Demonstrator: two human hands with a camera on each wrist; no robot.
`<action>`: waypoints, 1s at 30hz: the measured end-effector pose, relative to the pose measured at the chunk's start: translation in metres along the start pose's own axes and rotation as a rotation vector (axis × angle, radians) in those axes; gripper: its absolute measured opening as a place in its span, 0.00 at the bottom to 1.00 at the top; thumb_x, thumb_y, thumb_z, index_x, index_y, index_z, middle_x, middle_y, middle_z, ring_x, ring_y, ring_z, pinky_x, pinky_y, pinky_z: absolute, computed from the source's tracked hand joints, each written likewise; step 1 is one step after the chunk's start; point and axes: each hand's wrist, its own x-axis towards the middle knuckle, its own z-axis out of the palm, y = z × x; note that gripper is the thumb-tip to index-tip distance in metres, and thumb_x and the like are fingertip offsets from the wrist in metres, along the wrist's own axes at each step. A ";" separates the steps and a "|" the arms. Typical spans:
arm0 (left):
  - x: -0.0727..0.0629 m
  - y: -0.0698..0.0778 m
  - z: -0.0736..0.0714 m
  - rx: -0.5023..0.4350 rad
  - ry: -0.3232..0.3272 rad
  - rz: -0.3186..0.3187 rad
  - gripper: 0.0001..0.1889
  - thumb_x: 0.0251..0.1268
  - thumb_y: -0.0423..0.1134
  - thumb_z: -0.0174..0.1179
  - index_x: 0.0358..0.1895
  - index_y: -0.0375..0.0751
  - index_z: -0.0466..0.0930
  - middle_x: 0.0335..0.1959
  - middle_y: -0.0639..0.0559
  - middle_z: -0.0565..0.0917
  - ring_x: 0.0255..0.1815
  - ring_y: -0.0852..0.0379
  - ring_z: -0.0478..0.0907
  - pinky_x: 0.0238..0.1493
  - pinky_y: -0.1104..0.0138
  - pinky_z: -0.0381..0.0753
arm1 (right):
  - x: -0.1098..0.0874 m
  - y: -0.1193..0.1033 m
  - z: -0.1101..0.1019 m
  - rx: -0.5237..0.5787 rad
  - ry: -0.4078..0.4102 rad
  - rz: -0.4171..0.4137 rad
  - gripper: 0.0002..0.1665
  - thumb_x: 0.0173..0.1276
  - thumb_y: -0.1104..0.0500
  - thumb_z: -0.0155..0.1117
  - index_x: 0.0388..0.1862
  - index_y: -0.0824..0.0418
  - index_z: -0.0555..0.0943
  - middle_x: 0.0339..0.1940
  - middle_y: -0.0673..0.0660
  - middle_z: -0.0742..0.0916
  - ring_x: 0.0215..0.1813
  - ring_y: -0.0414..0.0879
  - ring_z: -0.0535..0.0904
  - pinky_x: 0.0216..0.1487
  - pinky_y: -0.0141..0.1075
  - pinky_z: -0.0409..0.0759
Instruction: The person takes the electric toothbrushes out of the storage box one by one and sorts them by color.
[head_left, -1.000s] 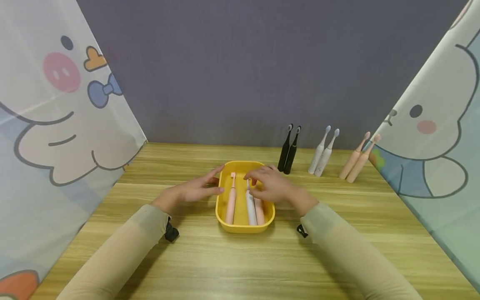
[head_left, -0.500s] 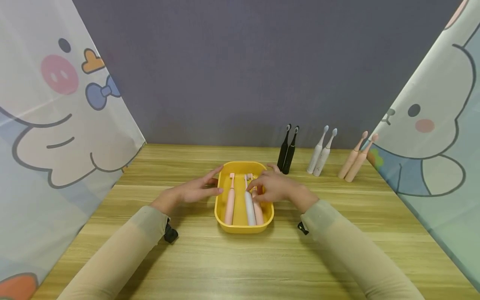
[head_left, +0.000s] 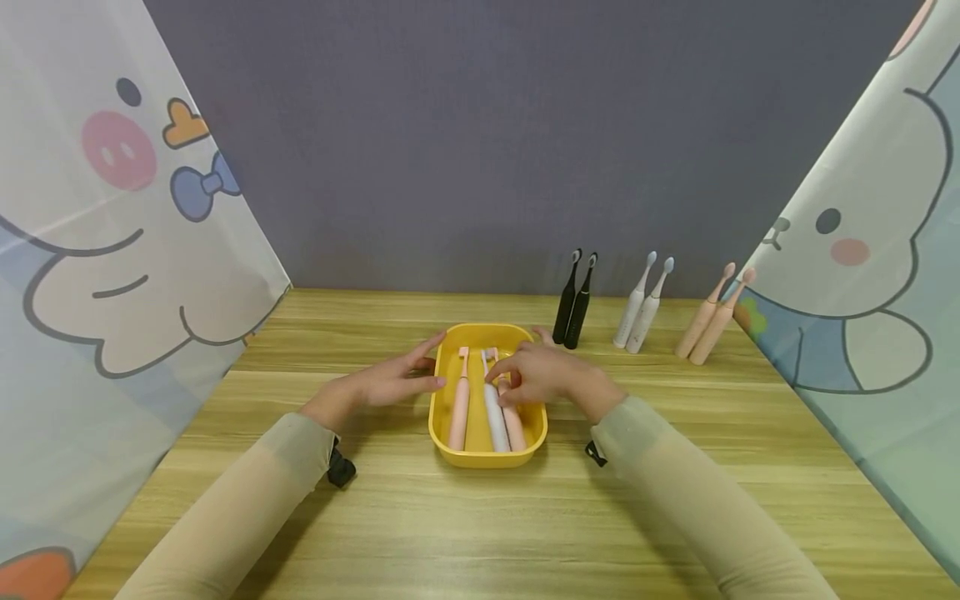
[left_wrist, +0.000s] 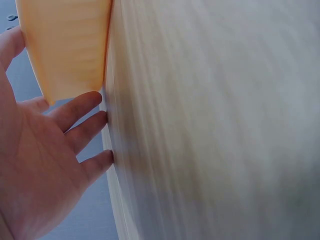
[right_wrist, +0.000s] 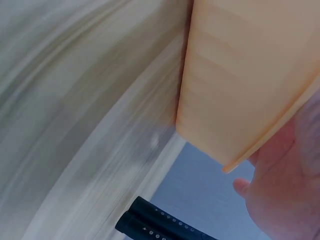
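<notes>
Reaching to a grey wall [head_left: 480, 150], the wood-grain table [head_left: 465, 533] is flanked by cartoon-printed panels [head_left: 67, 183]. Short of its far edge, a yellow basket [head_left: 487, 460] is touched at the left rim by the left hand [head_left: 393, 380], fingers spread wide. Inside, the white toothbrush [head_left: 496, 418] is pinched by the right hand [head_left: 546, 372], fingers narrowed, between two pink toothbrushes [head_left: 460, 415], the right one partly covered. Toward the far right corner, three toothbrush pairs [head_left: 644, 323], black, white and pink, are stood.

Soft light is falling across the desk [head_left: 480, 533], shadows are pooling under both sleeves [head_left: 232, 508], wrist views are blurring the grain.
</notes>
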 end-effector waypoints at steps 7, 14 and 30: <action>0.001 -0.001 0.000 -0.003 -0.004 0.000 0.49 0.83 0.66 0.56 0.92 0.69 0.32 0.86 0.35 0.67 0.87 0.32 0.64 0.86 0.32 0.58 | 0.008 -0.009 0.002 -0.010 -0.012 0.017 0.22 0.78 0.40 0.71 0.68 0.37 0.87 0.29 0.37 0.86 0.47 0.43 0.82 0.89 0.71 0.39; 0.000 0.000 0.000 0.006 -0.001 0.000 0.49 0.83 0.66 0.56 0.92 0.70 0.32 0.86 0.35 0.67 0.86 0.32 0.64 0.85 0.31 0.58 | 0.017 -0.015 0.009 0.029 0.005 0.033 0.21 0.77 0.40 0.71 0.66 0.38 0.88 0.29 0.36 0.87 0.48 0.42 0.84 0.89 0.70 0.38; 0.000 -0.002 0.000 -0.009 0.000 0.015 0.50 0.83 0.65 0.57 0.92 0.67 0.32 0.85 0.34 0.67 0.86 0.30 0.65 0.85 0.31 0.58 | 0.020 -0.016 0.023 -0.021 0.084 0.097 0.25 0.80 0.40 0.62 0.66 0.51 0.86 0.27 0.40 0.84 0.40 0.41 0.81 0.90 0.64 0.47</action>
